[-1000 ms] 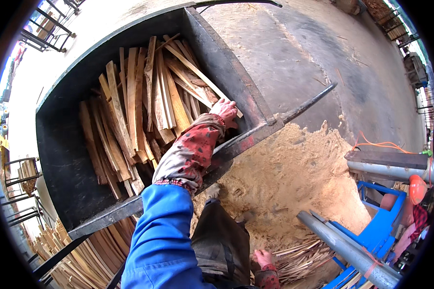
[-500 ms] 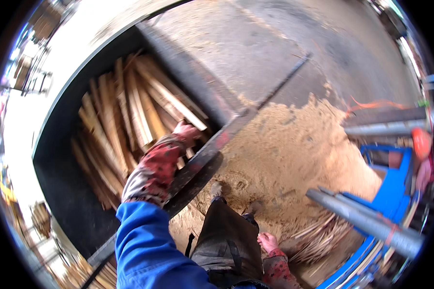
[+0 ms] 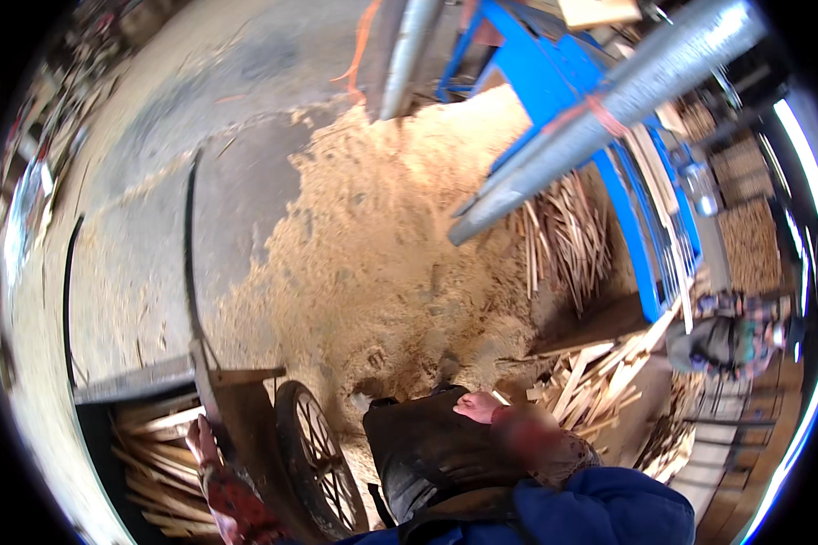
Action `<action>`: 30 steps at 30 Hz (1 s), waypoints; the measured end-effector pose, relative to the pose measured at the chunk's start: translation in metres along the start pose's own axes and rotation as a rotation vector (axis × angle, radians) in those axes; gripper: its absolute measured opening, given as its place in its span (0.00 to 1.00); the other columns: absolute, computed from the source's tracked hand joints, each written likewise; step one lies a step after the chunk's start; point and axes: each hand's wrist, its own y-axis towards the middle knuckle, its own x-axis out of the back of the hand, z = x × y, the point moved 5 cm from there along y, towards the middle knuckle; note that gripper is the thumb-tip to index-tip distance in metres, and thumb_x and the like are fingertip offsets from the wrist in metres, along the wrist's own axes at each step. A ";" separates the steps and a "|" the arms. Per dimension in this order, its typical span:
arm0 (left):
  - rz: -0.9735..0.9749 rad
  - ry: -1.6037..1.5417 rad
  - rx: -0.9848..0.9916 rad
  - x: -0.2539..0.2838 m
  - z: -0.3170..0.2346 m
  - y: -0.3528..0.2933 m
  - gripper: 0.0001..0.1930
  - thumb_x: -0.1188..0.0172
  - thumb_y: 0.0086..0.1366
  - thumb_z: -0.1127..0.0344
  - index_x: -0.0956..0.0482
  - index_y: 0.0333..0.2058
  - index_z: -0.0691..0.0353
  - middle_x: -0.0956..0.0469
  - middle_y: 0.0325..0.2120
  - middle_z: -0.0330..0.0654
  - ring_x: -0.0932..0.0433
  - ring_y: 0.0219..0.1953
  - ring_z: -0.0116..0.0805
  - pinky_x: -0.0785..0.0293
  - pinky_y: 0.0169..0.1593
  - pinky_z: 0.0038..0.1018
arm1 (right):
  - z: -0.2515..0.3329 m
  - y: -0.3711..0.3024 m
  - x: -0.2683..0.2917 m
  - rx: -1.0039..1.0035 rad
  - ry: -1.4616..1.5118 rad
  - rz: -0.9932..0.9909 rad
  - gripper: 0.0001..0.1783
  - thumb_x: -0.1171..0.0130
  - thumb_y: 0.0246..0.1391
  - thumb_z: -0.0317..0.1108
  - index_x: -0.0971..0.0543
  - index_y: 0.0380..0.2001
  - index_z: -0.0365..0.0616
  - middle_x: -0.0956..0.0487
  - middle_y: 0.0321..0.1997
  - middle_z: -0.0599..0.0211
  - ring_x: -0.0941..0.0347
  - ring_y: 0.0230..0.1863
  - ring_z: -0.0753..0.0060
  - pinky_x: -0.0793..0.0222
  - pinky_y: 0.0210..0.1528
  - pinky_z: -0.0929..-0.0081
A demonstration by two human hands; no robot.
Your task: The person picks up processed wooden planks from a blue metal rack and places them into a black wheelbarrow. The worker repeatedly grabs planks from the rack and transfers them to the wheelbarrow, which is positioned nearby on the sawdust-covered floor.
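Observation:
My left hand [image 3: 203, 442], in a red patterned sleeve, is at the side wall of a dark cart [image 3: 211, 400] at lower left. Beside it, inside the cart, lies a pile of wooden strips [image 3: 159, 468]. Its fingers are small and blurred, so their grip on the wall or a strip is unclear. In front of my dark apron [image 3: 418, 436], my right hand [image 3: 478, 407] is loosely curled, with nothing visible in it.
A spoked wheel [image 3: 314, 454] stands beside the cart. Sawdust [image 3: 373, 245] covers the floor ahead. Metal pipes [image 3: 600, 123] jut across a blue frame [image 3: 545, 77]. Wood scraps [image 3: 600, 381] are heaped at right, near another person [image 3: 727, 345].
My view has swung right, so the cart now sits at lower left and the blue frame nearer the middle. My left hand has moved from over the strips to the cart's side.

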 end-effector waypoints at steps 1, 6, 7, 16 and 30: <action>-0.030 0.137 -0.076 -0.010 -0.019 -0.005 0.18 0.47 0.68 0.56 0.26 0.25 0.66 0.31 0.19 0.31 0.37 0.22 0.24 0.39 0.26 0.26 | -0.008 -0.011 0.005 -0.007 0.042 -0.039 0.19 0.39 0.51 0.51 0.23 0.23 0.45 0.24 0.20 0.62 0.25 0.25 0.60 0.32 0.30 0.65; -0.320 0.345 -0.315 -0.040 -0.100 -0.062 0.19 0.47 0.67 0.55 0.23 0.40 0.70 0.20 0.33 0.46 0.25 0.34 0.33 0.28 0.41 0.30 | -0.050 -0.012 0.041 -0.013 0.126 -0.129 0.20 0.39 0.49 0.54 0.21 0.26 0.46 0.21 0.25 0.58 0.23 0.32 0.53 0.29 0.35 0.60; -0.326 0.163 -0.317 -0.058 -0.113 -0.075 0.18 0.45 0.67 0.60 0.26 0.46 0.72 0.21 0.39 0.48 0.23 0.39 0.36 0.27 0.45 0.30 | -0.058 -0.013 0.049 -0.017 0.124 -0.140 0.20 0.39 0.50 0.54 0.21 0.27 0.46 0.21 0.26 0.58 0.23 0.32 0.54 0.29 0.35 0.61; 0.167 0.122 -0.543 -0.293 -0.140 -0.166 0.05 0.41 0.61 0.70 0.21 0.31 0.66 0.26 0.21 0.32 0.27 0.27 0.25 0.28 0.33 0.23 | -0.132 -0.034 0.148 -0.026 0.206 -0.302 0.21 0.41 0.52 0.53 0.21 0.29 0.45 0.21 0.29 0.53 0.23 0.34 0.49 0.30 0.37 0.59; 0.794 -0.047 0.086 -0.477 -0.201 -0.294 0.08 0.42 0.61 0.71 0.21 0.39 0.64 0.21 0.30 0.42 0.22 0.29 0.30 0.24 0.32 0.21 | -0.202 -0.040 0.239 -0.176 0.439 -0.507 0.21 0.40 0.48 0.55 0.18 0.35 0.49 0.19 0.32 0.56 0.22 0.37 0.50 0.27 0.40 0.58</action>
